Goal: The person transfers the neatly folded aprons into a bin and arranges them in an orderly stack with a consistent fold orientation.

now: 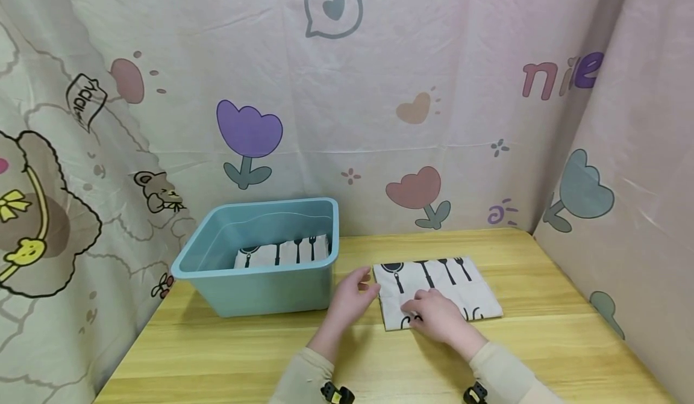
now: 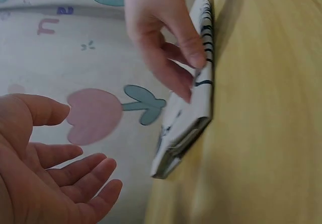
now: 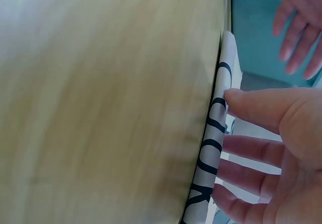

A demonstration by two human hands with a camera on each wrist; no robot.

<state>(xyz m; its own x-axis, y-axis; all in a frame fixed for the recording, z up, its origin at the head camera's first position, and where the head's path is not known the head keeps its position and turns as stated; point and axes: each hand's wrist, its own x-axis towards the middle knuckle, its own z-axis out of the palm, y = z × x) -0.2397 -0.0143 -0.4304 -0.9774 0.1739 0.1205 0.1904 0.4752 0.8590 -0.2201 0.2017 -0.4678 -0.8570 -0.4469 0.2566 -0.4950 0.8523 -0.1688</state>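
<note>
A folded white cloth (image 1: 441, 286) with black kitchen utensils printed on it lies flat on the wooden table. My right hand (image 1: 438, 315) rests on its near part. In the right wrist view, the thumb (image 3: 251, 103) touches the folded edge while the other fingers lie loosely over the top. Just off the cloth's left side is my left hand (image 1: 352, 295), its fingers relaxed and holding nothing. The left wrist view shows a gap between the left hand (image 2: 60, 168) and the cloth's layered end (image 2: 183, 138).
To the left stands a light blue plastic bin (image 1: 271, 289). Inside it lies a similar white cloth (image 1: 287, 253) with utensil prints. A patterned curtain (image 1: 368, 91) hangs behind and at both sides of the wooden table (image 1: 390, 368).
</note>
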